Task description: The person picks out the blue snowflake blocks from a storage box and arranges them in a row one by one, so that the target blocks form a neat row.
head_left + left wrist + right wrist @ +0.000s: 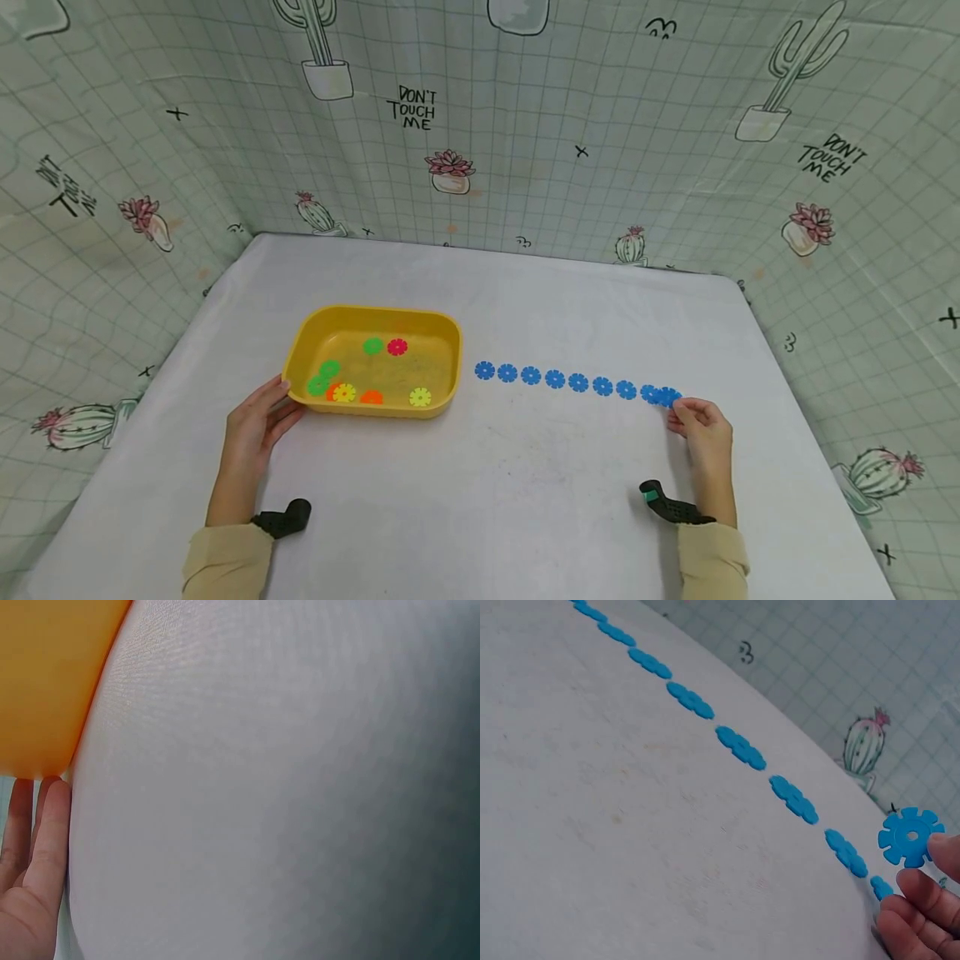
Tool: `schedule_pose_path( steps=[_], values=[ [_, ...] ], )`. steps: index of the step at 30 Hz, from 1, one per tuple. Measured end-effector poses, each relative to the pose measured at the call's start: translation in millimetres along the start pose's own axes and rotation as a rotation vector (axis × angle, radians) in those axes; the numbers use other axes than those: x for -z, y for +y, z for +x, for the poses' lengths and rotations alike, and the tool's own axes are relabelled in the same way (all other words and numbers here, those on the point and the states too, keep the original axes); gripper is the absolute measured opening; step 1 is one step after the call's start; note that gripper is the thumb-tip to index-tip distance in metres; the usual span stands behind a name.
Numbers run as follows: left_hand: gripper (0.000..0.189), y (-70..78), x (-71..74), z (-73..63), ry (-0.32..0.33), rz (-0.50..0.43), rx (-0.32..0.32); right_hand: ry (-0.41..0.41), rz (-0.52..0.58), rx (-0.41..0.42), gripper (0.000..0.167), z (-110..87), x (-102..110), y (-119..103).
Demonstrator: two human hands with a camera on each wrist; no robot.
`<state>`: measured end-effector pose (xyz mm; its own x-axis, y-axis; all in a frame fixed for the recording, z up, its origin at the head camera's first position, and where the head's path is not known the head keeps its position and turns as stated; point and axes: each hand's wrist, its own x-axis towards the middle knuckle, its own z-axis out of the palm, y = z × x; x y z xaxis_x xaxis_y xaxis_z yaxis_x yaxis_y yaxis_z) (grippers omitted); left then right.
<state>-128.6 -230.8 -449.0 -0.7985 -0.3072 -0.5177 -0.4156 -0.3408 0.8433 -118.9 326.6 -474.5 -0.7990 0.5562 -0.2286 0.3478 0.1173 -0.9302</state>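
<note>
My right hand [703, 425] pinches a blue notched snowflake disc [911, 837] by its edge between thumb and fingers. In the right wrist view this disc is raised above the table with its round face showing. Below it runs a line of flat blue discs [554, 379], evenly spaced; the held one overlaps the line's right end in the head view. At the left, a yellow tray [375, 412] holds green, yellow, orange and pink discs. My left hand [255, 425] touches the tray's near left corner, its fingers [51, 840] nearly straight against the outer wall.
A white cloth covers the table [480, 500]. Around its back and sides hangs a checked curtain [525, 125] printed with cacti. Each wrist wears a black camera mount, one on the left [285, 518] and one on the right [671, 504].
</note>
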Motion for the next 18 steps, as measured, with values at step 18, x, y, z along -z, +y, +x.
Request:
schedule_pose_path(
  steps=[18],
  values=[
    [0.069, 2.6, 0.9, 0.3, -0.019, -0.030, 0.023, 0.034, 0.223, -0.172, 0.015, 18.9, 42, 10]
  ],
)
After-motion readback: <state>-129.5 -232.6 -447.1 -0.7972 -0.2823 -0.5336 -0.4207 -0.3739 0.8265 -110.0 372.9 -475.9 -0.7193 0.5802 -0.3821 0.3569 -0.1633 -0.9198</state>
